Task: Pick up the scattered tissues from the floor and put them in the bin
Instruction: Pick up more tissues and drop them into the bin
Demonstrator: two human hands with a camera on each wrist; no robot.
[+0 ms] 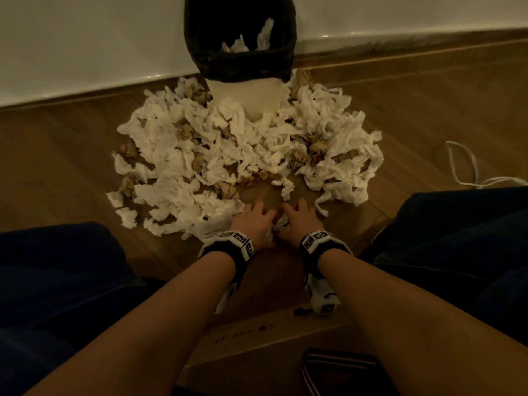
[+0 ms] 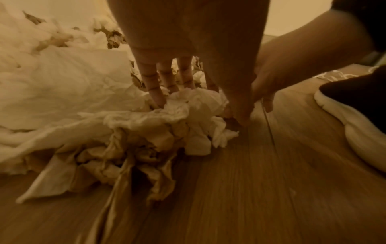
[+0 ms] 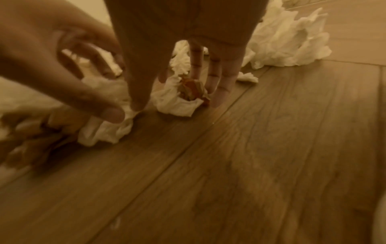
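A bin (image 1: 280, 57) lined with a black bag stands against the wall and holds a few white tissues. A wide pile of white and brown crumpled tissues (image 1: 183, 155) covers the wooden floor around its base. At the pile's near edge, my left hand (image 1: 251, 220) and right hand (image 1: 301, 217) lie side by side with fingers spread on the floor. A small clump of tissues (image 1: 273, 225) sits between them. My left hand (image 2: 198, 112) touches the top of this clump (image 2: 188, 125) with its fingers. My right hand (image 3: 177, 102) stands with straight fingers around a white tissue wrapped on a brown scrap (image 3: 183, 97).
My legs in dark trousers flank the hands at left (image 1: 57, 281) and right (image 1: 463, 241). A white cord (image 1: 463, 167) loops on the floor at the right. A cardboard box (image 1: 257, 350) and a dark pouch (image 1: 343, 372) lie close in front of me.
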